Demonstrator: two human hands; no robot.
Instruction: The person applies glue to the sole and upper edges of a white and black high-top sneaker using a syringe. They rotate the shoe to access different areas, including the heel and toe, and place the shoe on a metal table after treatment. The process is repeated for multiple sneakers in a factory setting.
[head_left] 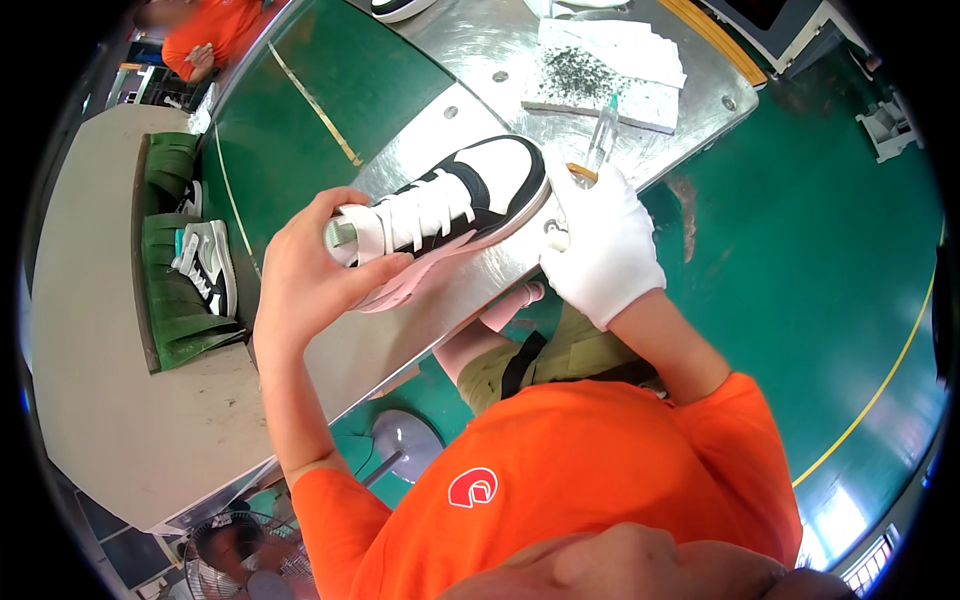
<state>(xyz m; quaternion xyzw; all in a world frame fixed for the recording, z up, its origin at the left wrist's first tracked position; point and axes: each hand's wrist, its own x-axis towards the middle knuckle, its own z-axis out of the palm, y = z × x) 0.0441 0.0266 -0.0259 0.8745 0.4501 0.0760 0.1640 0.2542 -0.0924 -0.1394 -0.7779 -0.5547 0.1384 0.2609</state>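
Observation:
A white, black and pale pink sneaker [425, 210] with white laces is held over the metal table, its toe toward the upper right. My bare left hand [305, 270] grips it round the ankle opening, thumb on the near side. My right hand [605, 240], in a white glove, is beside the toe with its fingers curled. Out of its fingers points a clear slim tube [602, 135] with a teal tip and an orange-brown ring near its base. The fingers partly hide how the tube is held.
A white pad [640, 105] scattered with black specks lies on the metal table [480, 45]. At left, more sneakers [208, 265] rest in a green-lined holder [165, 335] on a beige surface. Another person in an orange shirt [215, 35] is at upper left. A fan [245, 560] stands at lower left.

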